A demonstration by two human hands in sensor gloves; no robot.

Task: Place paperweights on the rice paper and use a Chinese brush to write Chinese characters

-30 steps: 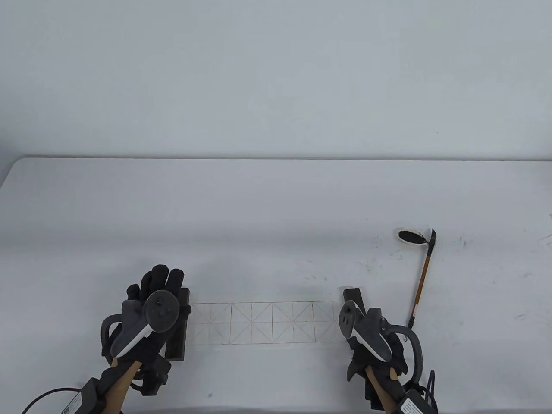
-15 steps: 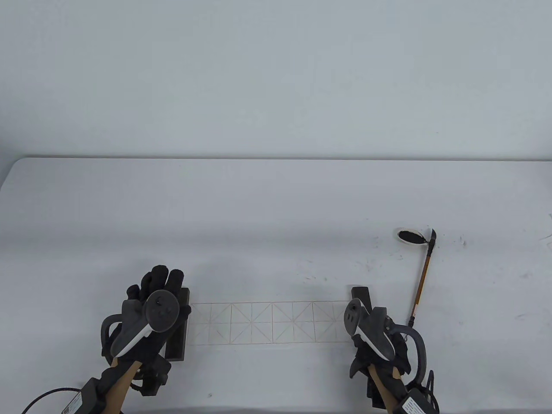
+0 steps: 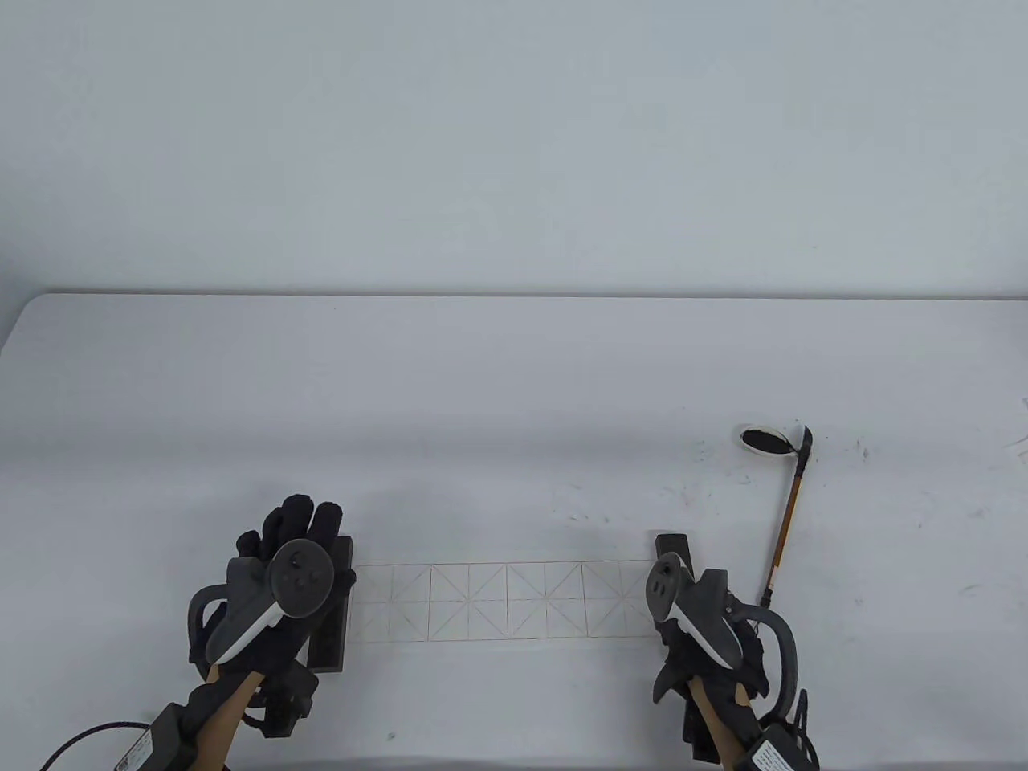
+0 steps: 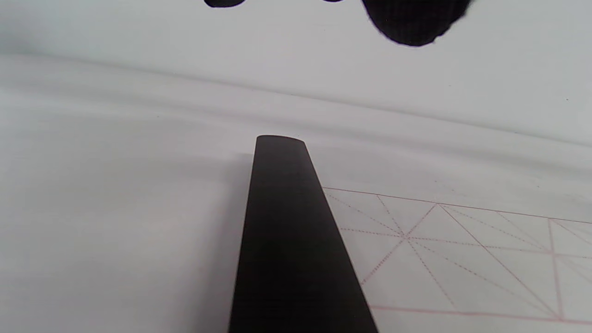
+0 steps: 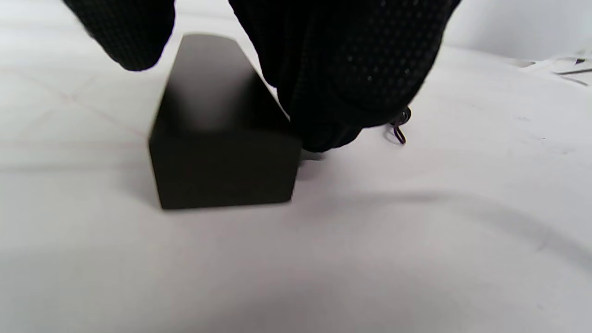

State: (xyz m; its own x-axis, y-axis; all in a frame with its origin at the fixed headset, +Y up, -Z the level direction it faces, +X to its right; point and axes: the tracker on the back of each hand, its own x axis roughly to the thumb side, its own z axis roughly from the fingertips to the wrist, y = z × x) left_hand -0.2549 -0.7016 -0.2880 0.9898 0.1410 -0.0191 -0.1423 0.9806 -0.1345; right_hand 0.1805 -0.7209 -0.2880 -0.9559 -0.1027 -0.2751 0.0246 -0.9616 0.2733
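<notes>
Both hands sit near the front edge of the desk [image 3: 514, 361], one at each end of the rice paper [image 3: 506, 601]. Left hand [image 3: 277, 586] hovers over the left paperweight [image 4: 286, 231] with fingers [image 3: 309, 518] stretched forward and relaxed, gripping nothing; from its wrist view the dark bar lies on the paper's left edge with the fingertips clear above it. Right hand [image 3: 699, 634] is down on the right paperweight [image 5: 217, 134], thumb on one side and fingers [image 5: 351, 69] curled down the other, pinching the block.

That block stands at the paper's right end, just where the grid stops, and I cannot tell how much of it actually overlaps the sheet. That is the risk I see: if it is let go resting mostly on bare desk, the right end stays loose and the thin paper may creep or wrinkle once brush strokes pull on it. Dragging the block sideways under pressure could also crease or tear the sheet.

Toward the right edge, the brush [image 3: 787, 522] lies with its tip beside the ink dish [image 3: 763, 440], well apart from the paper. Its cord loop lies close to the right hand, so a careless withdrawal might snag it and smear ink.
</notes>
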